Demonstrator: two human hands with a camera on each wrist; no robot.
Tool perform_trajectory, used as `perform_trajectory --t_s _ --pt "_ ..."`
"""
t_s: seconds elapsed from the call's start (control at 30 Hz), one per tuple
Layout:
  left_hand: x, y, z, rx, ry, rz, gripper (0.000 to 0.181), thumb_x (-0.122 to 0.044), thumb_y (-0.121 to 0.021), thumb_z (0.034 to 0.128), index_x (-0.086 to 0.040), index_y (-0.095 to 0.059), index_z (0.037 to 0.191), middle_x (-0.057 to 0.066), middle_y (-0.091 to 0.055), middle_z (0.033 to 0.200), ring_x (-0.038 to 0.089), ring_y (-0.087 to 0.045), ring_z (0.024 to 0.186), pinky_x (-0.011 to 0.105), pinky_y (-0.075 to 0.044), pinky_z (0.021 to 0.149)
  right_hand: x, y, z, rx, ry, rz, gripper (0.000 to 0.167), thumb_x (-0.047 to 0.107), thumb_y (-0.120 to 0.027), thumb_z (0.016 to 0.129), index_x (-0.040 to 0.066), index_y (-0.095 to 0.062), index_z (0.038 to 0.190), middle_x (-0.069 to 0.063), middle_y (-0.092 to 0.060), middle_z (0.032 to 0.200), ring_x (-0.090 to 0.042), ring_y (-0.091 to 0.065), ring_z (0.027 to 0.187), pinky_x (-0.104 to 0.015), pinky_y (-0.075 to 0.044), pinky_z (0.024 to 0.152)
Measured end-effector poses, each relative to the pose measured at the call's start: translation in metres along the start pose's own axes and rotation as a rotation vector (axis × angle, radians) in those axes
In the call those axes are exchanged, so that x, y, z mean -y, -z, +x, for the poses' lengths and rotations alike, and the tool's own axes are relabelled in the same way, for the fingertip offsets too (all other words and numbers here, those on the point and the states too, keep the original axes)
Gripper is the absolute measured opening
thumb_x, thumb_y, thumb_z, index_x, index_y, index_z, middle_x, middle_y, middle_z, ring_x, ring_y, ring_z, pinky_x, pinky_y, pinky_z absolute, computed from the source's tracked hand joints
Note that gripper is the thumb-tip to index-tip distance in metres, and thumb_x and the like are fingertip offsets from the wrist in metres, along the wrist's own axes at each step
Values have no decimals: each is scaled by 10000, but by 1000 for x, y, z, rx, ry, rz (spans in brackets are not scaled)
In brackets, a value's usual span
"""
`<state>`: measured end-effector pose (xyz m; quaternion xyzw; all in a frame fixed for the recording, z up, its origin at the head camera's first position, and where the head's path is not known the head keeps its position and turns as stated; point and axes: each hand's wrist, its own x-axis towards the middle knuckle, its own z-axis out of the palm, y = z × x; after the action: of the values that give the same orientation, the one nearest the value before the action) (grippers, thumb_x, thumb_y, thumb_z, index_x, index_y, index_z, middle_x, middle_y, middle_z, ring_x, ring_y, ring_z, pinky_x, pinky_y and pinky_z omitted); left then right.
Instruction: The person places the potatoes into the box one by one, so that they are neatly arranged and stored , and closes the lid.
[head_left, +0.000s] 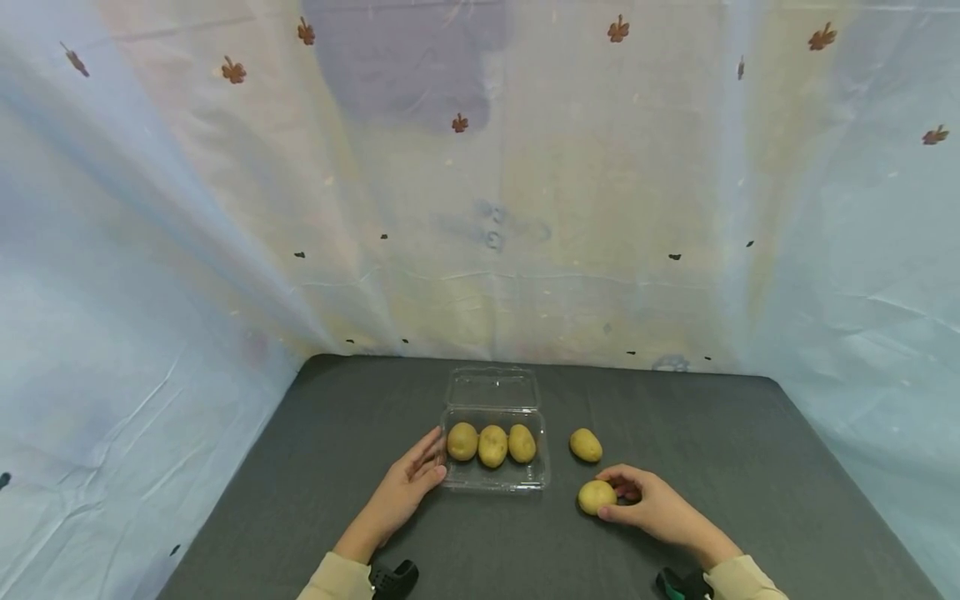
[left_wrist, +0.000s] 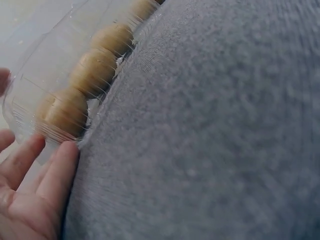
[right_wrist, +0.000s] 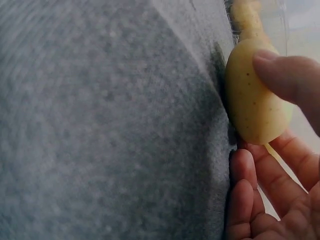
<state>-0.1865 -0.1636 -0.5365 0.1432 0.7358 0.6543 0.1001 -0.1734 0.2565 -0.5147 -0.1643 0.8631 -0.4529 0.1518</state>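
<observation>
A clear plastic clamshell box [head_left: 493, 482] lies with its lid folded back on the dark grey table. Three potatoes [head_left: 492, 447] sit side by side in it. My left hand [head_left: 405, 492] rests against the box's left side, its fingers fairly straight; in the left wrist view, fingertips [left_wrist: 67, 150] touch the clear wall beside the nearest potato [left_wrist: 64, 112]. To the right of the box, my right hand [head_left: 651, 504] pinches a potato [head_left: 596, 497] between thumb and fingers, low at the tabletop. The right wrist view shows the thumb on this speckled yellow potato [right_wrist: 252, 100].
Another loose potato [head_left: 586, 446] lies just beyond the right hand, right of the box. A grey cloth covers the table [head_left: 360, 400]. Pale patterned sheeting [head_left: 570, 208] hangs behind and at both sides. A dark strap [head_left: 393, 579] sits at my left wrist.
</observation>
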Motion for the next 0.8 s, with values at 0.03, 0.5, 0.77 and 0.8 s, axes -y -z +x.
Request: perform_trajectory --t_s 0.03,0.5,0.77,0.8 --pt "-1 0 0 3 3 -2 628 -212 -546 1011 -200 -228 1552 108 -313 1540 301 -364 1367 304 -390 1046 0 0 0 -1 0 1 407 324 -732 877 144 -613 1223 -46 -600 1127 -216 -575 984 -288 -497 772" --pt "-2 5 3 36 21 23 638 -212 -542 1013 -184 -211 1557 125 -304 1543 350 -368 1357 423 -396 1047 1 -1 2 24 7 23 434 308 -723 888 117 -592 1255 -53 -601 1110 -218 -574 964 -287 -494 756" --pt "0 6 4 40 26 31 625 -202 -537 1015 -200 -223 1555 101 -308 1545 334 -377 1355 392 -406 1040 -1 -1 3 31 4 32 388 293 -736 879 117 -589 1192 -63 -589 1061 -227 -556 930 -287 -482 729" --pt "0 6 4 41 27 27 625 -200 -537 1015 -201 -222 1555 103 -305 1546 337 -374 1357 395 -407 1039 -1 -2 3 26 4 34 386 292 -739 876 115 -590 1184 -65 -587 1054 -228 -553 921 -288 -482 723"
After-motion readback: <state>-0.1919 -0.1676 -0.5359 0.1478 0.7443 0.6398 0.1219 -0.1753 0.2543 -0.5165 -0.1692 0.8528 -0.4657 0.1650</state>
